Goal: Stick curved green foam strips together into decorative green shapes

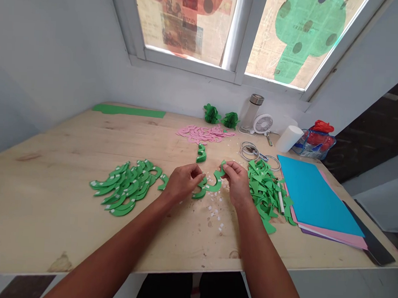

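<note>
My right hand (237, 181) pinches the upper end of a curved green paper piece (215, 184) with small white tabs on it. My left hand (183, 182) has thumb and fingertips pressed together just left of that piece; whatever they hold, if anything, is too small to make out. Under and beside the left fingertips lies a small stack of curved green paper pieces (199, 195). Another short stack of green pieces (202, 154) rests farther back. Left of my left hand spreads a large overlapping pile of green curved pieces (126, 187), many bearing white tabs.
Green paper scraps (263, 188) with a white pen (280, 202) lie right of my right hand, beside blue sheets (316, 195). Tape rolls and scissors (252, 151), pink cutouts (200, 134), a bottle (250, 114) and a small fan (263, 124) stand behind. White bits (216, 212) litter the tabletop.
</note>
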Demonstrator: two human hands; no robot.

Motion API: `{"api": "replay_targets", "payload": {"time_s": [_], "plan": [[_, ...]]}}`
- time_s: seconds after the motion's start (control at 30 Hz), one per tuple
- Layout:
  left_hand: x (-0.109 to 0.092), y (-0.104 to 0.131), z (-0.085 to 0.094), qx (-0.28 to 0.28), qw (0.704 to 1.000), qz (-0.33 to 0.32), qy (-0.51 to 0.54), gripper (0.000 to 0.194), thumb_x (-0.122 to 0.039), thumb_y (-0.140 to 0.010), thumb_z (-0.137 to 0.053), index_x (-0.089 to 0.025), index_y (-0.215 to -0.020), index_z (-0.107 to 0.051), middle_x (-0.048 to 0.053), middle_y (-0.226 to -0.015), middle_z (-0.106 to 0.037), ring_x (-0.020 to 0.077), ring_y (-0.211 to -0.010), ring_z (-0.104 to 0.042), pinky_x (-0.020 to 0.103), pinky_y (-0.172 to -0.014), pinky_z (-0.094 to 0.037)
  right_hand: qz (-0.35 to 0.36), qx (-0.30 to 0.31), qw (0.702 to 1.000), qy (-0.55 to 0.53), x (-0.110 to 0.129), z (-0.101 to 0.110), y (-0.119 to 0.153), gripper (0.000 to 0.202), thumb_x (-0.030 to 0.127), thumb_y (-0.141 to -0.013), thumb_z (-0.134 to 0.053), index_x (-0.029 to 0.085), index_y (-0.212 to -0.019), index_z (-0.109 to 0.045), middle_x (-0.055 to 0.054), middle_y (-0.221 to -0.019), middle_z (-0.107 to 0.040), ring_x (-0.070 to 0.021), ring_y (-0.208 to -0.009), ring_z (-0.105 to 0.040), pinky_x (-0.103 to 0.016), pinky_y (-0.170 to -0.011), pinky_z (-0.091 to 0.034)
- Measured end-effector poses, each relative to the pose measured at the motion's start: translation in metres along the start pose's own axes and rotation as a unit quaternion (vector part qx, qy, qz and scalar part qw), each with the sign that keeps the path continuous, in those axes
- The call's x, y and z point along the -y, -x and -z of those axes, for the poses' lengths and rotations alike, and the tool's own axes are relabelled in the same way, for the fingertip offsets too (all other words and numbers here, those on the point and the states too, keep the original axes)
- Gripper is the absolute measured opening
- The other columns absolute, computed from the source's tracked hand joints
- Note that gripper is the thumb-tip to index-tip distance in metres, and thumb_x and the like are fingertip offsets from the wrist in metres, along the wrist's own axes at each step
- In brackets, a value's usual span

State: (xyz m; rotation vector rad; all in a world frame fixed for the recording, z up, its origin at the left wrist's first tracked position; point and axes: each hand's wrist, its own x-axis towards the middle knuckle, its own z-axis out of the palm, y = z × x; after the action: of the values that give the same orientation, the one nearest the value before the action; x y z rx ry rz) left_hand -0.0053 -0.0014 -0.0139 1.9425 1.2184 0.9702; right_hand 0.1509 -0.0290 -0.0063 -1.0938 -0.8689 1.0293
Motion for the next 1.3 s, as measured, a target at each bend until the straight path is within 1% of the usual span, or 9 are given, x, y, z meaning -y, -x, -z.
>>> {"api": "replay_targets", "payload": {"time_s": [0.1,0.17,0.23,0.3,0.37,0.47,0.6,0.93,1.3], "plan": [[-0.0043,0.0011,-0.0003,0.052,0.993,-0.006,0.102,0.014,-0.029,-0.071,-0.055,-0.018,-0.074,-0.063,0.002,-0.068,-0.065,0.0141,-0.059,-0.056,0.024,-0.056,-0.043,0.000,-0.005,1.000,-0.003,-0.0006,0.0005,-0.0007,0.013,0.030,-0.063,-0.064,0.017,-0.064,-0.064,0.001,-0.062,-0.059,-0.0100,-0.057,-0.049,-0.023,-0.055,-0.039],[-0.0057,0.0014,0.0007,0.075,0.985,-0.002,0.156,0.023,-0.032,-0.077,-0.048,-0.017,-0.085,-0.063,0.001,-0.063,-0.062,0.0142,-0.057,-0.056,0.024,-0.056,-0.044,-0.001,-0.006,1.000,-0.003,-0.0006,0.0006,-0.0008,0.014,0.030,-0.063,-0.064,0.017,-0.064,-0.064,0.001,-0.062,-0.059,-0.0099,-0.057,-0.049,-0.023,-0.055,-0.039],[-0.0047,0.0007,0.0025,0.065,0.987,0.005,0.144,0.030,-0.036,-0.083,-0.040,-0.016,-0.094,-0.061,-0.002,-0.051,-0.055,0.0139,-0.051,-0.053,0.025,-0.055,-0.043,-0.002,-0.004,1.000,0.000,-0.0004,0.0004,-0.0007,0.013,0.030,-0.063,-0.064,0.017,-0.064,-0.064,0.001,-0.062,-0.059,-0.0096,-0.056,-0.048,-0.023,-0.055,-0.039],[-0.0020,-0.0004,0.0041,0.040,0.998,0.003,0.051,0.031,-0.038,-0.085,-0.039,-0.018,-0.092,-0.061,-0.003,-0.050,-0.054,0.0145,-0.050,-0.052,0.025,-0.056,-0.041,-0.004,-0.001,1.000,0.003,-0.0002,0.0001,-0.0005,0.013,0.030,-0.063,-0.063,0.017,-0.063,-0.064,0.002,-0.061,-0.059,-0.0095,-0.055,-0.047,-0.023,-0.054,-0.038],[0.0006,-0.0011,0.0044,0.026,0.996,-0.010,-0.085,0.024,-0.035,-0.082,-0.045,-0.019,-0.082,-0.062,0.001,-0.060,-0.061,0.0168,-0.059,-0.056,0.027,-0.058,-0.039,-0.005,-0.001,1.000,0.005,-0.0002,-0.0002,-0.0004,0.014,0.031,-0.063,-0.063,0.017,-0.063,-0.064,0.002,-0.060,-0.059,-0.0095,-0.054,-0.046,-0.023,-0.054,-0.038],[0.0021,0.0001,0.0014,0.066,0.968,-0.036,-0.240,0.013,-0.026,-0.075,-0.052,-0.018,-0.073,-0.063,0.006,-0.076,-0.066,0.0216,-0.075,-0.059,0.029,-0.064,-0.039,-0.009,-0.006,1.000,0.005,-0.0009,-0.0004,-0.0008,0.013,0.031,-0.063,-0.063,0.017,-0.063,-0.064,0.002,-0.060,-0.059,-0.0096,-0.054,-0.046,-0.023,-0.054,-0.038],[0.0014,0.0033,-0.0032,0.110,0.941,-0.049,-0.316,0.010,-0.021,-0.073,-0.054,-0.018,-0.076,-0.063,0.008,-0.081,-0.066,0.0238,-0.081,-0.057,0.032,-0.068,-0.039,-0.015,-0.013,1.000,0.011,-0.0024,-0.0003,-0.0016,0.013,0.030,-0.062,-0.063,0.017,-0.063,-0.064,0.002,-0.059,-0.058,-0.0095,-0.054,-0.046,-0.023,-0.054,-0.038],[0.0020,0.0021,-0.0019,0.105,0.952,-0.014,-0.288,0.010,-0.013,-0.071,-0.051,-0.020,-0.070,-0.058,0.006,-0.082,-0.067,0.0226,-0.082,-0.058,0.030,-0.066,-0.039,-0.014,-0.003,1.000,0.025,-0.0041,-0.0018,-0.0010,0.012,0.030,-0.062,-0.063,0.018,-0.061,-0.062,0.003,-0.058,-0.056,-0.0097,-0.053,-0.047,-0.024,-0.054,-0.038],[0.0024,-0.0013,0.0041,0.042,0.982,0.013,-0.186,0.018,-0.024,-0.077,-0.047,-0.021,-0.081,-0.064,0.004,-0.084,-0.071,0.0217,-0.084,-0.062,0.030,-0.070,-0.043,-0.032,0.011,0.998,0.050,-0.0020,-0.0047,0.0008,0.013,0.031,-0.061,-0.063,0.018,-0.060,-0.061,0.003,-0.057,-0.056,-0.0098,-0.052,-0.047,-0.024,-0.055,-0.039]]}}
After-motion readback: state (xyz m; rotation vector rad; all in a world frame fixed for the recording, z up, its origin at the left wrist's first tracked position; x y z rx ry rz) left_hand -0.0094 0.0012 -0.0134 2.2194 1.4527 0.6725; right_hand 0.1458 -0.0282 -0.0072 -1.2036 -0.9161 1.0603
